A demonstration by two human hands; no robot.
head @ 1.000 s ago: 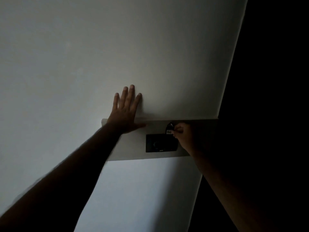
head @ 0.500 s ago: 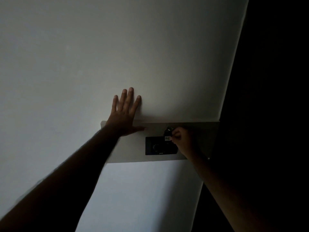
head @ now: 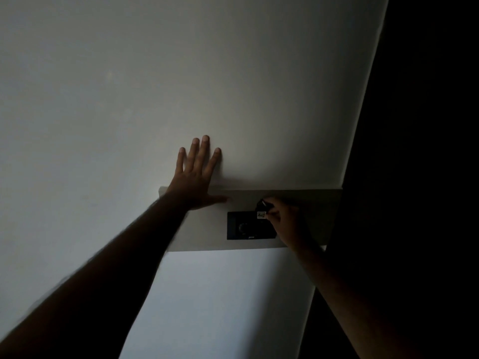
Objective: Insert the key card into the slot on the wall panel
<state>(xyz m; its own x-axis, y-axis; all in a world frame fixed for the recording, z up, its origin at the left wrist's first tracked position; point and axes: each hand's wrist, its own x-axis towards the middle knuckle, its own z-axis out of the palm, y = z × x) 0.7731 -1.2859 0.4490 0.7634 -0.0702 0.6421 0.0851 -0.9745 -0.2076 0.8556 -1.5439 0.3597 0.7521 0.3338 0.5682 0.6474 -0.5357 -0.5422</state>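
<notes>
The room is dim. A black wall panel with a round knob sits on a grey band of the wall. My right hand pinches a small dark key card with a pale sticker at the panel's upper right edge. The card's lower end meets the panel top; the slot itself is too dark to make out. My left hand lies flat on the wall, fingers spread, up and left of the panel, holding nothing.
The grey horizontal band crosses a pale wall. A wall corner runs down the right side, and everything beyond the corner is in deep darkness.
My right hand has lowered the key card from just above the panel down onto its upper edge. The left hand has stayed flat on the wall.
</notes>
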